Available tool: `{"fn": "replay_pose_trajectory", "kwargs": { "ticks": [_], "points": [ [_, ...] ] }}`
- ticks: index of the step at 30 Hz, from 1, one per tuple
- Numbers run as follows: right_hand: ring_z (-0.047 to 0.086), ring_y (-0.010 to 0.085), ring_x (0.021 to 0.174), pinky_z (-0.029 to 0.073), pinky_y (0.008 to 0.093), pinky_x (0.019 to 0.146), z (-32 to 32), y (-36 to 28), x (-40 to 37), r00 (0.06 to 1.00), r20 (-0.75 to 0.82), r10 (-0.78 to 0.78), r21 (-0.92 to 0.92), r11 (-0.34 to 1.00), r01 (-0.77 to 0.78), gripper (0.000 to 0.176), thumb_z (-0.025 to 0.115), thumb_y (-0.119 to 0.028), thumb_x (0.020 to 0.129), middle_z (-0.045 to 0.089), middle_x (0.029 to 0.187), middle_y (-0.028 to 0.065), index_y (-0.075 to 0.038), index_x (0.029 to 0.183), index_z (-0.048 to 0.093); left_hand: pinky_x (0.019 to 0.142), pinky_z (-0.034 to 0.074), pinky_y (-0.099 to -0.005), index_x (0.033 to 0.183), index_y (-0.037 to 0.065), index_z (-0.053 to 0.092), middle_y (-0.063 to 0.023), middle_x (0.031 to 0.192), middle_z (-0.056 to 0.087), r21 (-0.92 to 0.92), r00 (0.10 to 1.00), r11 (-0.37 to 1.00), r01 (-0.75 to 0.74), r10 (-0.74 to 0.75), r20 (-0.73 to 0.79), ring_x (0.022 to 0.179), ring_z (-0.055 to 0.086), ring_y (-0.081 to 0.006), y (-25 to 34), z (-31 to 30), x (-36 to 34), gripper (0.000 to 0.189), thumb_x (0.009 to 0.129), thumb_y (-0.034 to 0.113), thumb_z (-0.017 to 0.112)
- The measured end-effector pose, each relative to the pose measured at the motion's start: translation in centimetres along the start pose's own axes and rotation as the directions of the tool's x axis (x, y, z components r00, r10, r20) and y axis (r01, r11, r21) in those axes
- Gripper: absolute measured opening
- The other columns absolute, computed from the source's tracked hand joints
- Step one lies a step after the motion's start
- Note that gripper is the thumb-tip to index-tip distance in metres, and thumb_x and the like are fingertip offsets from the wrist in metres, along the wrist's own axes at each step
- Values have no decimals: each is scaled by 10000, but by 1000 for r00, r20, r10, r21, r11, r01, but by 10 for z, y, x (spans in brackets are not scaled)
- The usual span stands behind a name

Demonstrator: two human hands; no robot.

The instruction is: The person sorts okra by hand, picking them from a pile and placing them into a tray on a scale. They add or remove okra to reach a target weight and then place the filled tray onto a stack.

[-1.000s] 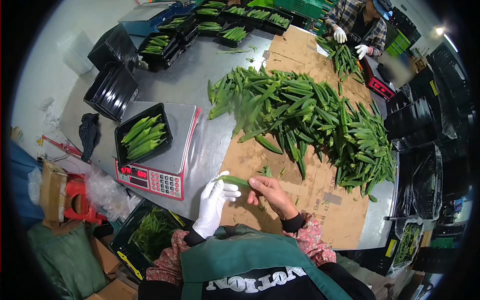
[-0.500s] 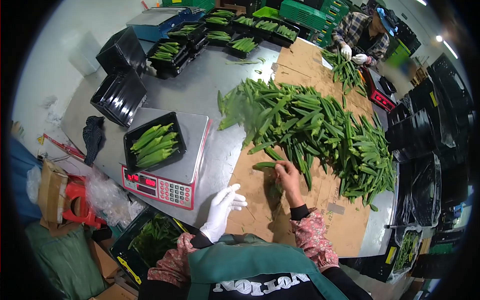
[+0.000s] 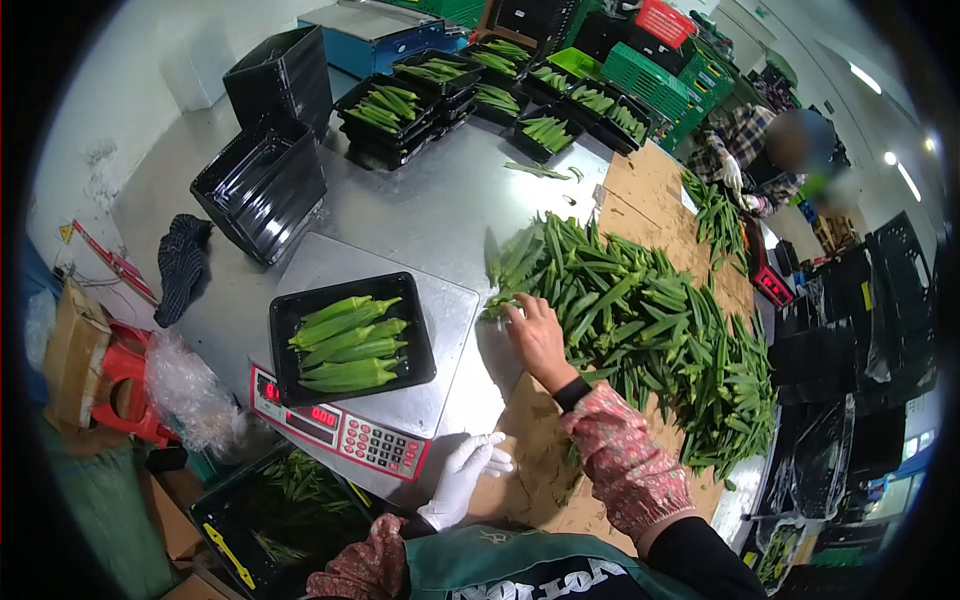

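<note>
My bare right hand (image 3: 535,340) reaches to the near left edge of a heap of green okra (image 3: 650,320). Its fingers are curled around an okra pod (image 3: 493,309), partly hidden by the fingertips. In a white glove, my left hand (image 3: 468,475) is held low beside the scale's front corner, fingers stretched out and holding nothing. A black tray (image 3: 425,345) rests on the metal plate of the red-and-white scale (image 3: 400,450), with several okra pods side by side in it.
Empty black trays (image 3: 265,185) are stacked behind the scale, near a dark cloth (image 3: 183,265). Filled okra trays (image 3: 385,110) line the back. Cardboard (image 3: 640,200) lies under the heap. A co-worker (image 3: 765,165) handles okra at the far right. A crate (image 3: 215,505) stands below the table's left edge.
My right hand has moved left and forward from the cardboard to the heap's left edge. The view has shifted, with the scale appearing closer. My left hand stays low beside the scale.
</note>
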State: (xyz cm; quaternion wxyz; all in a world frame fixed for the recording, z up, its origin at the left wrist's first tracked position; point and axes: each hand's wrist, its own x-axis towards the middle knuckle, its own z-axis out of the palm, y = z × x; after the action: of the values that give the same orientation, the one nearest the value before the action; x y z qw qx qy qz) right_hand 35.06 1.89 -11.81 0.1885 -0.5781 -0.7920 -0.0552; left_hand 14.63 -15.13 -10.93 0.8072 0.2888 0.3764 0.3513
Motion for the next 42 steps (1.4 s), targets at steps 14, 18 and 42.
{"fn": "replay_pose_trajectory", "kwargs": {
  "ticks": [14, 18, 42],
  "points": [
    [621, 184, 781, 496, 299, 700, -57, -16, -13, 939, -86, 334, 484, 838, -253, 216, 663, 28, 827, 630, 949, 92, -24, 1017, 574, 759, 493, -248, 1266, 6, 542, -67, 957, 653, 5, 996, 1000, 7, -8, 85, 869, 652, -133, 3, 7, 26, 313, 1037, 182, 422],
    [624, 163, 753, 517, 274, 656, -97, -34, -46, 696, 310, 648, 948, -156, -277, 324, 605, -46, 909, 578, 792, 51, -33, 1212, 490, 776, 505, -269, 1254, 8, 553, -95, 970, 668, 54, 997, 999, 5, -9, 74, 879, 661, -162, 13, 14, 23, 299, 1034, 155, 415],
    [613, 135, 864, 482, 276, 716, -66, -178, 55, 971, 226, 75, 902, 360, -238, 221, 669, -79, 872, 655, 1048, 85, -17, 1072, 599, 829, 492, -262, 1212, 14, 567, -40, 1017, 649, -99, 993, 989, -109, 105, -48, 923, 621, -112, -6, 2, -17, 244, 1017, 96, 447]
  ]
}}
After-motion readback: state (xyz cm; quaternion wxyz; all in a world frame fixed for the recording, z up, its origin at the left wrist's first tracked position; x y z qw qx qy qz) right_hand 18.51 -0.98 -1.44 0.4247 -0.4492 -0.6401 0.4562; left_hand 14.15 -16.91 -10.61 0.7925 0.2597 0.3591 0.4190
